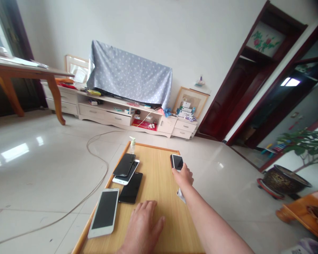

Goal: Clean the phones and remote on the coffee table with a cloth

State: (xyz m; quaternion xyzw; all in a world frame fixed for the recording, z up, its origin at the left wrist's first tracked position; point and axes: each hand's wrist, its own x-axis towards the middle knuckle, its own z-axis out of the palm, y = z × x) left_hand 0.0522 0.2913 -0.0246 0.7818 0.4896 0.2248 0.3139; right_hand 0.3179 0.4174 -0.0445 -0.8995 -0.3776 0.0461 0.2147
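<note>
Logged from my remote station, head-worn view.

**Right grip** (182, 176): narrow, fingers curled around a white-framed smartphone (177, 162), dark screen showing. The phone sits over the far right corner of the low wooden counter (153, 145); I cannot tell whether it touches the wood.

**White cloth** (181, 195): just below the right grip, by the wrist. I cannot tell whether it is held.

**Left grip** (141, 225): wide, palm down, fingers spread, resting on the counter and holding nothing.

**Large white smartphone** (104, 213): lying screen up, ahead and to the left of the left grip, along the counter's left edge.

**Black smartphone** (131, 188): lying flat, just ahead of the left grip.

**Slim white smartphone** (125, 180): just beyond the black smartphone, partly covered.

**Top black smartphone** (124, 164): stacked on the slim white smartphone, well ahead of the left grip.

**Pump bottle** (132, 145): clear, with a white pump, standing at the counter's far edge.

**Surroundings:** a pale cable (106, 169) loops across the tiled floor (42, 183) left of the counter. A white drawer cabinet (122, 118) stands well beyond both grips, and a potted plant (302, 148) stands to the right of the right grip.
</note>
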